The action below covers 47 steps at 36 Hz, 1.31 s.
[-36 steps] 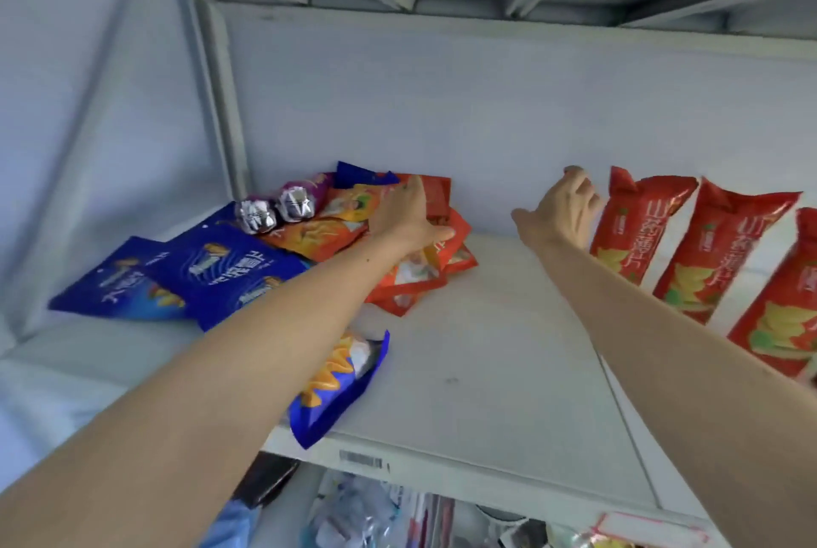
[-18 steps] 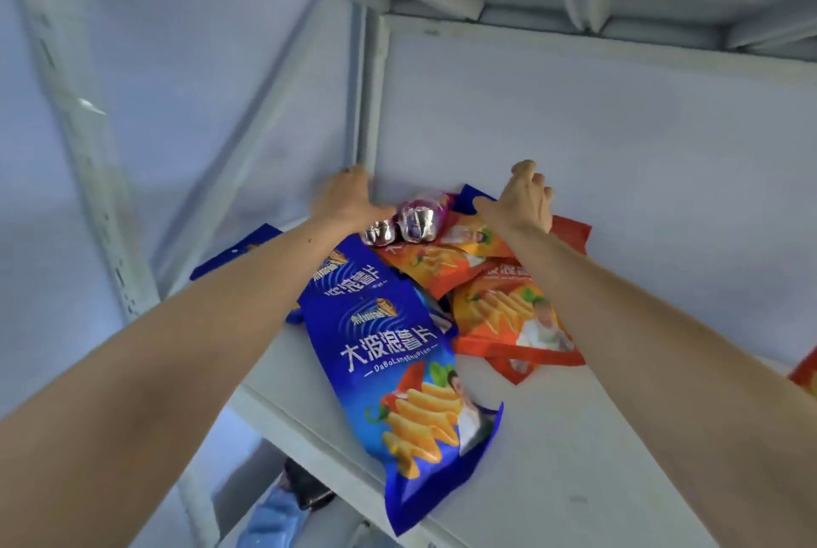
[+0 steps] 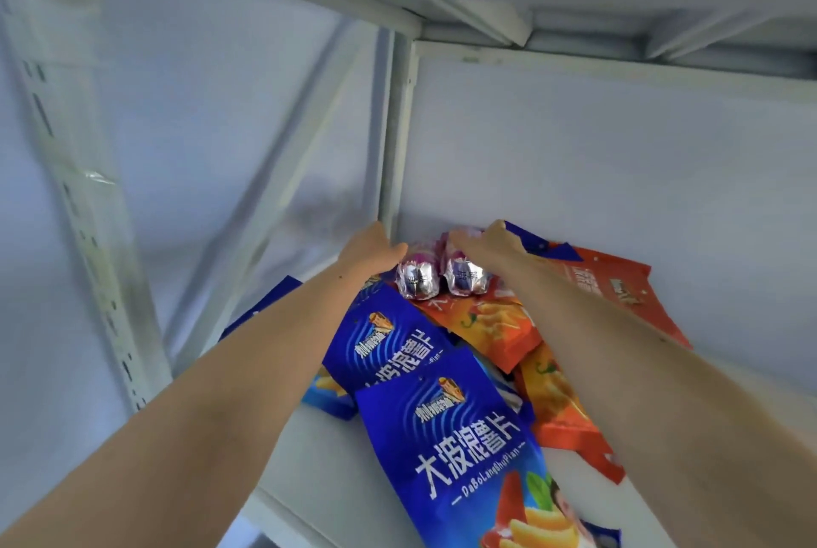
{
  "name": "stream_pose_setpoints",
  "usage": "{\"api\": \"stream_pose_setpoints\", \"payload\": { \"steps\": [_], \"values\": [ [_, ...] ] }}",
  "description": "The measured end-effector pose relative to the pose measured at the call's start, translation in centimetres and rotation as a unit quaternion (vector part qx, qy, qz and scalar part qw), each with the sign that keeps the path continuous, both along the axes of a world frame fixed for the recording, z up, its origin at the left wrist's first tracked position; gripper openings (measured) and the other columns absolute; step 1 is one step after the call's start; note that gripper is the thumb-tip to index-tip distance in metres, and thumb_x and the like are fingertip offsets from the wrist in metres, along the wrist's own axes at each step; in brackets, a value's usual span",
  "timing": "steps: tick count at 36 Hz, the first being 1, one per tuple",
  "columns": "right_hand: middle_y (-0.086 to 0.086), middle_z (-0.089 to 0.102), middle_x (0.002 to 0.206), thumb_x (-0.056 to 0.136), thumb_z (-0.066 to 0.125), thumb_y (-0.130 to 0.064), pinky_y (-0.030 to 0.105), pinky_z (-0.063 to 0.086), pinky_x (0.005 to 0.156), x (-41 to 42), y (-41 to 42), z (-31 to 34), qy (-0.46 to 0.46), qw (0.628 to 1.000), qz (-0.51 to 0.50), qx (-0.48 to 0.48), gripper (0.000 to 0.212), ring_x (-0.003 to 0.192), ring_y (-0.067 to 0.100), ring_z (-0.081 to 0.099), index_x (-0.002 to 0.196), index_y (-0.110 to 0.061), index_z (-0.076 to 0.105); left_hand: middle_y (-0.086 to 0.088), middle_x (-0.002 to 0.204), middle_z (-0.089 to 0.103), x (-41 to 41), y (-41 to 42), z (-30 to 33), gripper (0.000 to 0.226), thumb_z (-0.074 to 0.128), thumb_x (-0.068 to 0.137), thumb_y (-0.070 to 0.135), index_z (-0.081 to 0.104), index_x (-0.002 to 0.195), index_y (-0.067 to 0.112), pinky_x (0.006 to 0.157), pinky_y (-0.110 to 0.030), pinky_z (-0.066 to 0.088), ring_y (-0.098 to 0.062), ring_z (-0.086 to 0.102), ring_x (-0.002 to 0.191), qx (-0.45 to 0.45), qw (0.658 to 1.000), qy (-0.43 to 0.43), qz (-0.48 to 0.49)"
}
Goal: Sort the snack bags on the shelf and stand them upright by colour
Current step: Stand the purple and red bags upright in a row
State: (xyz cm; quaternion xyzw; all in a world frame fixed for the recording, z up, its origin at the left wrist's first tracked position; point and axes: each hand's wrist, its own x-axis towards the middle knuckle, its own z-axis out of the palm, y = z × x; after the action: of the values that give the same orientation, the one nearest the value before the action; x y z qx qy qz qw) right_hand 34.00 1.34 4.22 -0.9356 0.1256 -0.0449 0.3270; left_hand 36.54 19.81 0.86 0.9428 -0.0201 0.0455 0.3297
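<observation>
Reaching, head view: both arms stretch to the shelf's back corner post.
Left hand: beside the post, touching the left purple bag; grip unclear, fingers hidden.
Right hand: draped over the right purple bag; grip unclear.
Blue bags: lying flat before the post, nearest cut off below.
Orange bags: flat, partly under the right forearm.

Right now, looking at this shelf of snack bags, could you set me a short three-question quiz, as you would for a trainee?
1. True or false: the blue bags stand upright.
2. Which bags are both hands reaching for? A) blue B) orange C) the two small purple bags with silver ends
3. Fill in: the orange bags lie to the ___ of the blue ones.

Key
1. False; they lie flat on the shelf.
2. C; the left hand and right hand are at the two small purple bags by the back corner.
3. Right.
</observation>
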Motion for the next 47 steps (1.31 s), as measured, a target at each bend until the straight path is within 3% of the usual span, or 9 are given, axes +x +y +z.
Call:
{"api": "stream_pose_setpoints", "payload": {
  "steps": [7, 13, 16, 20, 26, 29, 35, 43, 47],
  "values": [
    [0.014, 0.030, 0.155, 0.086, 0.055, -0.059, 0.038, 0.038, 0.106, 0.9, 1.3, 0.1, 0.064, 0.994, -0.010, -0.086, 0.085, 0.137, 0.033, 0.038, 0.150, -0.008, 0.032, -0.015, 0.117, 0.064, 2.0, -1.2, -0.7, 0.065, 0.034, 0.099, 0.058, 0.056, 0.123, 0.002, 0.080, -0.036, 0.055, -0.026, 0.064, 0.092, 0.007, 0.995, 0.093, -0.035],
    [0.010, 0.055, 0.124, 0.083, 0.061, -0.043, 0.028, 0.044, 0.062, 0.6, 1.0, 0.2, 0.014, 0.998, -0.055, 0.026, 0.085, 0.075, 0.015, 0.053, 0.148, -0.001, 0.028, -0.014, 0.098, 0.065, 3.0, -1.9, -1.0, 0.050, 0.053, 0.093, 0.053, 0.052, 0.101, 0.004, 0.076, -0.039, 0.058, -0.029, 0.067, 0.083, -0.115, 0.981, 0.149, -0.054],
    [0.005, 0.056, 0.101, 0.083, 0.068, -0.036, 0.026, 0.038, 0.049, 0.2, 0.1, 0.5, -0.033, 0.995, -0.068, 0.071, 0.085, 0.068, 0.011, 0.051, 0.146, 0.000, 0.026, -0.015, 0.095, 0.067, 3.2, -1.9, -0.1, 0.032, 0.066, 0.089, 0.035, 0.056, 0.088, 0.004, 0.083, -0.044, 0.058, -0.031, 0.068, 0.089, -0.142, 0.982, 0.114, -0.056],
    [-0.001, 0.049, 0.094, 0.080, 0.075, -0.021, 0.026, 0.040, 0.053, -1.9, -1.7, 1.5, -0.090, 0.986, -0.062, 0.124, 0.079, 0.074, 0.010, 0.051, 0.142, -0.006, 0.028, -0.012, 0.090, 0.065, 3.0, -2.0, 1.5, 0.022, 0.062, 0.089, 0.023, 0.055, 0.089, 0.002, 0.065, -0.032, 0.050, -0.022, 0.060, 0.073, -0.136, 0.990, 0.015, -0.035],
    [0.003, 0.056, 0.124, 0.076, 0.079, -0.020, 0.036, 0.055, 0.084, -6.0, -5.6, 2.1, -0.198, 0.964, -0.088, 0.153, 0.082, 0.107, 0.021, 0.060, 0.143, -0.014, 0.031, -0.015, 0.130, 0.052, 1.5, -5.7, 3.6, 0.054, 0.057, 0.094, 0.036, 0.039, 0.136, 0.007, 0.077, -0.032, 0.049, -0.031, 0.060, 0.112, -0.201, 0.974, -0.107, -0.003],
    [0.002, 0.053, 0.127, 0.078, 0.078, -0.023, 0.031, 0.053, 0.081, -8.6, -9.0, 1.6, -0.242, 0.954, -0.114, 0.138, 0.078, 0.112, 0.018, 0.058, 0.141, -0.017, 0.033, -0.012, 0.138, 0.045, -0.7, -9.5, 4.6, 0.071, 0.065, 0.090, 0.036, 0.028, 0.146, 0.011, 0.082, -0.028, 0.047, -0.028, 0.054, 0.120, -0.243, 0.961, -0.120, -0.057],
    [0.003, 0.052, 0.127, 0.072, 0.077, -0.012, 0.039, 0.053, 0.095, -16.3, -17.0, -0.1, -0.288, 0.932, -0.188, 0.115, 0.083, 0.111, 0.019, 0.057, 0.142, -0.017, 0.034, -0.004, 0.133, 0.057, -6.7, -18.1, 4.1, 0.088, 0.077, 0.078, 0.036, 0.025, 0.147, 0.021, 0.098, -0.044, 0.050, -0.025, 0.060, 0.113, -0.309, 0.937, -0.038, -0.158],
    [0.004, 0.049, 0.124, 0.062, 0.088, -0.016, 0.033, 0.051, 0.095, -30.6, -26.0, -2.5, -0.306, 0.921, -0.235, 0.055, 0.089, 0.112, 0.018, 0.056, 0.139, -0.015, 0.042, 0.006, 0.119, 0.056, -18.7, -30.3, 2.1, 0.098, 0.091, 0.062, 0.015, 0.035, 0.143, 0.016, 0.083, -0.023, 0.042, -0.010, 0.054, 0.102, -0.311, 0.899, -0.007, -0.308],
    [0.002, 0.044, 0.126, 0.061, 0.090, -0.019, 0.028, 0.045, 0.096, -37.3, -29.6, -3.9, -0.304, 0.915, -0.262, 0.031, 0.095, 0.113, 0.014, 0.049, 0.140, -0.016, 0.038, 0.006, 0.102, 0.065, -24.2, -35.1, 0.1, 0.073, 0.093, 0.057, 0.010, 0.052, 0.116, 0.016, 0.084, -0.025, 0.052, -0.008, 0.064, 0.092, -0.305, 0.875, -0.004, -0.377]
  ]
}}
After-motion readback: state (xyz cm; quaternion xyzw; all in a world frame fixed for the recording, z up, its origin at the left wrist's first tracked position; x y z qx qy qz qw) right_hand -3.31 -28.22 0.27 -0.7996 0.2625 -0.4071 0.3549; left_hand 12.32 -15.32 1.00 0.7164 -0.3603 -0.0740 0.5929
